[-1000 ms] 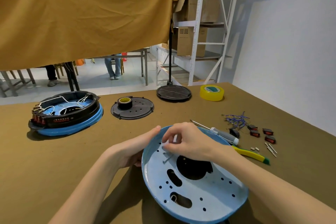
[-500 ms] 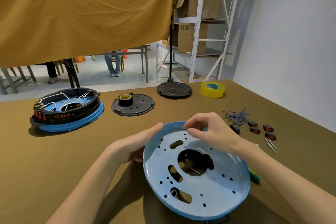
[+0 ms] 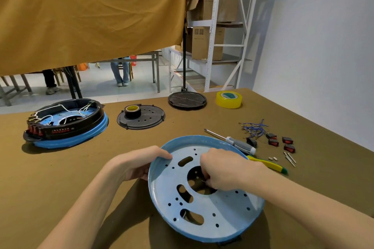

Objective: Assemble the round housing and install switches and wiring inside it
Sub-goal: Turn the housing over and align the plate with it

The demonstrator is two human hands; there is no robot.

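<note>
blue plate (image 3: 204,206) tilted up toward the camera at the near middle of the brown table (image 3: 60,168), left rim gripped by the left hand (image 3: 137,164) — thumb over the lip, fingers curled behind. right hand (image 3: 223,172) now down at the big central hole, fingers curled and pinching a thin metal pin, likely a screw, at the hole's edge; half a second ago raised above the far rim with fingers loosely pinched, and a second ago set against the plate's upper left area near a screw lying there. plate also lower in view and more face-on than before.

screwdriver (image 3: 234,142) and yellow tool (image 3: 269,164) uncovered again just beyond the plate's right rim, hidden behind the hand a moment ago. farther right — blue wires (image 3: 254,128), red-and-black switches (image 3: 280,142), a few loose screws (image 3: 290,158), all apart from the plate. finished housing (image 3: 64,123) with white wiring at far left, black disc (image 3: 141,117) with a small tape roll (image 3: 132,110) on it behind the plate, second black disc (image 3: 187,100) and yellow tape (image 3: 228,99) at the far edge.
</note>
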